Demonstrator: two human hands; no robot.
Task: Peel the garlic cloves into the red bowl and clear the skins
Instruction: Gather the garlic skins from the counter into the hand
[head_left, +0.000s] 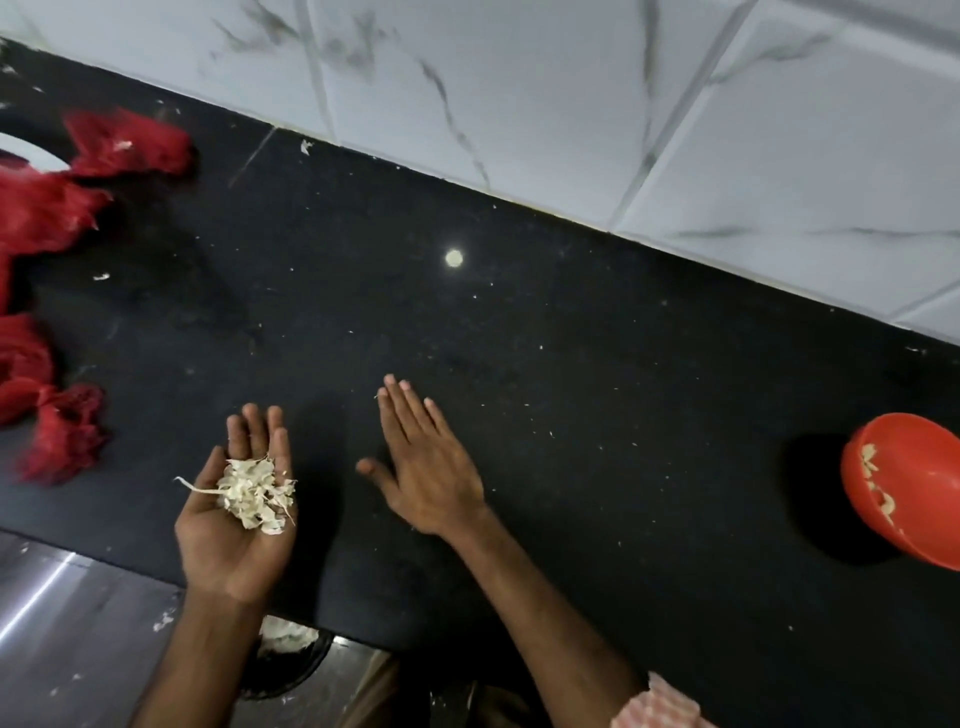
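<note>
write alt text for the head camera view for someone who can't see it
A person's left hand, palm up, carries a pile of garlic skins above a black counter, while the right hand is flat, palm down, beside it. A red bowl holding peeled cloves sits at the far right; crumpled red material lies at the left.

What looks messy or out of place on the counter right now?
Small skin flecks lie scattered over the black counter, one on the crumpled red netting at the left. The bowl at the far right looks tipped, though the wide lens may cause that. The left hand cups a pile of skins.
</note>
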